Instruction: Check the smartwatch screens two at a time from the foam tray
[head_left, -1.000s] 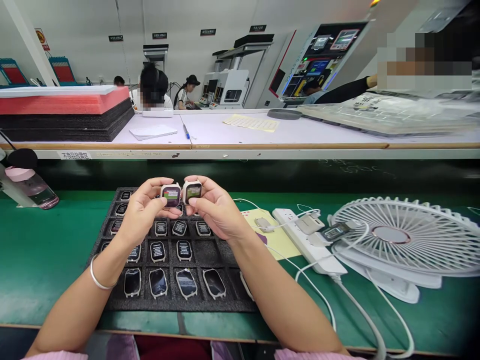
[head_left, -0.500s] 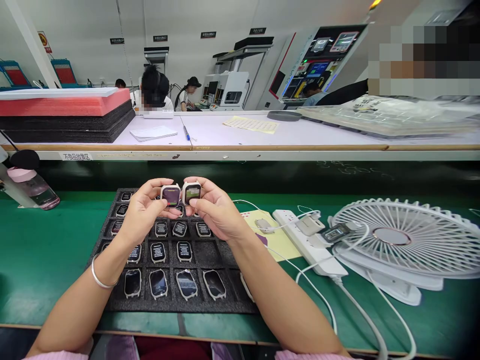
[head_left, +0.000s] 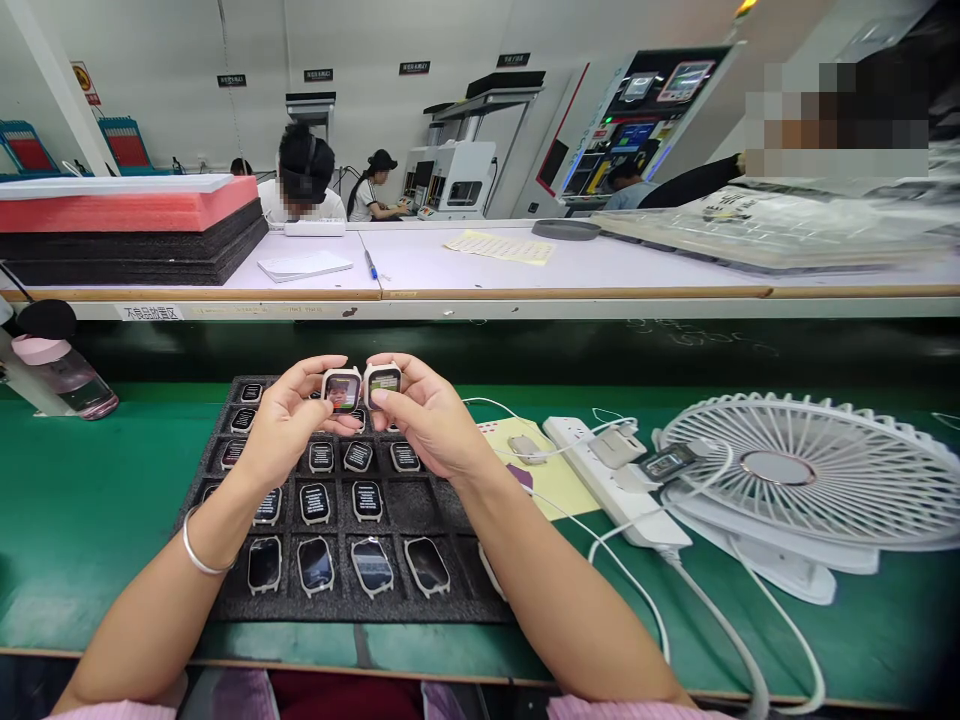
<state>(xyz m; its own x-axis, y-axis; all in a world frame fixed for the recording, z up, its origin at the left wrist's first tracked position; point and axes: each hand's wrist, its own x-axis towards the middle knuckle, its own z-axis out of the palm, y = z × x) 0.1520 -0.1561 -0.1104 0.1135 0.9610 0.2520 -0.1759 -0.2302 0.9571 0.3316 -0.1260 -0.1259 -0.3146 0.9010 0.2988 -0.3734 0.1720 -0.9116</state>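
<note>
My left hand (head_left: 289, 420) pinches a small white smartwatch body (head_left: 341, 390) with a lit screen. My right hand (head_left: 424, 415) grips a second watch body (head_left: 383, 383), its screen lit too. Both watches are held side by side above the far part of a black foam tray (head_left: 225, 600). The tray lies on the green belt and holds several more watch bodies (head_left: 315, 502) in its pockets; one pocket (head_left: 407, 505) in the middle row is bare. A silver bangle sits on my left wrist.
A white power strip (head_left: 592, 470) with plugged chargers and white cables lies right of the tray, beside a yellow sheet (head_left: 559, 485). A white fan (head_left: 814, 475) lies flat at right. A pink bottle (head_left: 64, 380) lies at left. Other people work behind the white shelf (head_left: 480, 290).
The picture on the left watch's screen has changed from colour bars to a purple screen to another image. Both hands stay almost still.
</note>
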